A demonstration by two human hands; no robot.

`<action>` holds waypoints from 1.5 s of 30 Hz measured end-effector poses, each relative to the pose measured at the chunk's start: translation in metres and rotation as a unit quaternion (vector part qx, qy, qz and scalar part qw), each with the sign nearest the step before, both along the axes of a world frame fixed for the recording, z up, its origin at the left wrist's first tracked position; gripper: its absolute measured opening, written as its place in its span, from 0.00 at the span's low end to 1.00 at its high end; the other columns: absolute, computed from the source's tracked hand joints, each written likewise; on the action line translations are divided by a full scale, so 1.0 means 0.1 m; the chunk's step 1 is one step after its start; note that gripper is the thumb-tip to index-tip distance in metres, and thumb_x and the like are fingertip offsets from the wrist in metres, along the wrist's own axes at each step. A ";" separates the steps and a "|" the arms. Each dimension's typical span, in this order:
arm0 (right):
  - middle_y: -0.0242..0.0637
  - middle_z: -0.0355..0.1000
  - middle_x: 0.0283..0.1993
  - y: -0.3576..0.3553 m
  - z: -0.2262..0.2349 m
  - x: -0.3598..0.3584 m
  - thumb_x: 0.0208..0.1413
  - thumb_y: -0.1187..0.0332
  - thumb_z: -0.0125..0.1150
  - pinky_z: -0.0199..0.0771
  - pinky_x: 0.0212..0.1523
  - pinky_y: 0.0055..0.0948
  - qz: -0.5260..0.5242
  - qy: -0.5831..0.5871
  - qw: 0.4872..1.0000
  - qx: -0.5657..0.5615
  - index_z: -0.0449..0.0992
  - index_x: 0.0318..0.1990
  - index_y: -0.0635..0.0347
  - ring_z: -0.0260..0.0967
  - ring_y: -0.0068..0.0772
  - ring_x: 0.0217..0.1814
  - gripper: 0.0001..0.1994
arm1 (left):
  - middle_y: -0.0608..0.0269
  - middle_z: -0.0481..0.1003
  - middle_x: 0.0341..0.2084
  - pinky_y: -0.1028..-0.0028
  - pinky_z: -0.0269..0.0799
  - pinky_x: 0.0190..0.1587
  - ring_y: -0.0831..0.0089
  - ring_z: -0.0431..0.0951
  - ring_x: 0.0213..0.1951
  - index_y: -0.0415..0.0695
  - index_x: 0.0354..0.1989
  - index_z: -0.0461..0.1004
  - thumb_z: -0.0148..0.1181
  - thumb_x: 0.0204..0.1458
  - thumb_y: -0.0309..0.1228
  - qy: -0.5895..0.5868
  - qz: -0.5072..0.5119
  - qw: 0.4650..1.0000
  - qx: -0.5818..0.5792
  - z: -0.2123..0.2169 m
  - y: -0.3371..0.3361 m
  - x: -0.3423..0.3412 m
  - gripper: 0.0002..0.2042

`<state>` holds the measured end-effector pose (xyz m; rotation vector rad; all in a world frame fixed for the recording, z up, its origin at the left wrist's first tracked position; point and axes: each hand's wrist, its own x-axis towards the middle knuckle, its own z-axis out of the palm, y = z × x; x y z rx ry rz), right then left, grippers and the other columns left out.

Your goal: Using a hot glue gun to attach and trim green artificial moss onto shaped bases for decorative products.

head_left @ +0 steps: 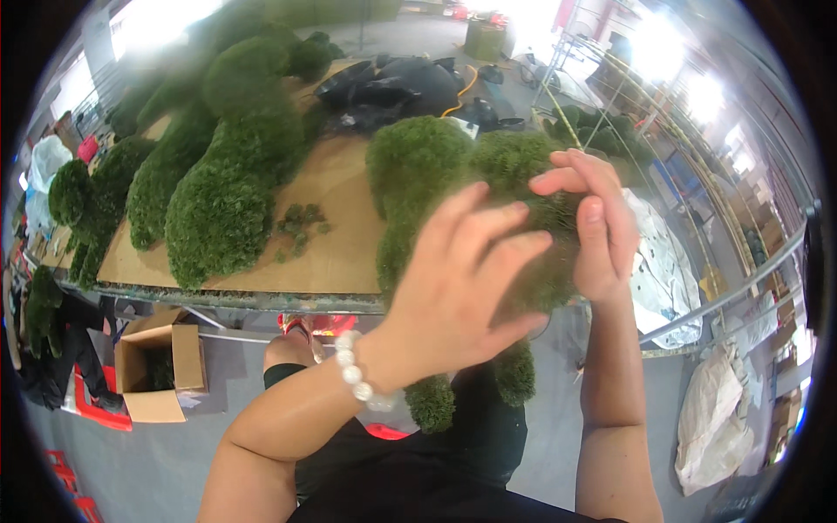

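Note:
A bushy green topiary figure, covered in artificial foliage, lies in front of me at the table edge. Two of its rounded limbs hang toward my lap. My left hand, with a white bead bracelet at the wrist, is above the figure, fingers spread and slightly blurred. On the other side my right hand is raised, its fingers bent and the thumb apart from them. I see nothing in either hand. Whether the fingertips touch the foliage is hard to tell, and the hands hide its middle.
More green topiary figures stand along the left of the brown tabletop, with loose green sprigs beside them. Black plastic bags lie behind. White sacking is at the right. An open cardboard box sits on the floor.

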<state>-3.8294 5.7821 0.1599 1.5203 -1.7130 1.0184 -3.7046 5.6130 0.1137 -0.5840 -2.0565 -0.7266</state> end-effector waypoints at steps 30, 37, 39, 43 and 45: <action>0.45 0.81 0.43 0.01 -0.21 0.09 0.68 0.67 0.45 0.68 0.60 0.43 -0.033 -0.022 0.992 -0.119 0.60 0.65 0.71 0.76 0.49 0.51 0.22 | 0.54 0.73 0.53 0.54 0.66 0.60 0.52 0.72 0.57 0.39 0.52 0.73 0.76 0.38 0.45 0.069 0.029 0.992 -0.105 0.21 -0.12 -0.03 0.33; 0.45 0.80 0.47 0.02 -0.19 0.16 0.69 0.67 0.44 0.69 0.59 0.43 -0.058 -0.061 0.991 -0.104 0.61 0.65 0.71 0.74 0.47 0.55 0.22 | 0.52 0.74 0.53 0.57 0.68 0.59 0.51 0.72 0.57 0.39 0.52 0.74 0.75 0.39 0.38 0.031 0.017 0.998 -0.049 0.18 -0.05 0.06 0.30; 0.46 0.79 0.49 0.04 -0.26 0.21 0.69 0.65 0.44 0.69 0.58 0.44 -0.054 -0.040 0.989 -0.129 0.61 0.64 0.71 0.74 0.49 0.54 0.22 | 0.51 0.74 0.53 0.58 0.68 0.58 0.50 0.72 0.57 0.39 0.52 0.74 0.75 0.39 0.36 0.008 0.005 0.999 -0.036 0.20 -0.03 0.12 0.29; 0.48 0.75 0.52 0.19 -0.40 0.72 0.68 0.60 0.46 0.69 0.56 0.47 -0.044 0.032 0.989 -0.135 0.59 0.65 0.69 0.72 0.54 0.52 0.25 | 0.51 0.77 0.40 0.65 0.74 0.48 0.55 0.77 0.44 0.40 0.44 0.75 0.71 0.42 0.23 -0.023 -0.089 0.988 0.121 0.01 0.08 0.55 0.19; 0.50 0.75 0.51 0.22 -0.50 1.11 0.67 0.57 0.47 0.70 0.54 0.49 -0.045 0.004 0.993 -0.110 0.60 0.64 0.70 0.71 0.55 0.50 0.26 | 0.52 0.73 0.48 0.73 0.75 0.45 0.68 0.78 0.44 0.37 0.50 0.72 0.66 0.51 0.22 -0.216 -0.227 0.901 0.301 -0.17 0.27 0.81 0.17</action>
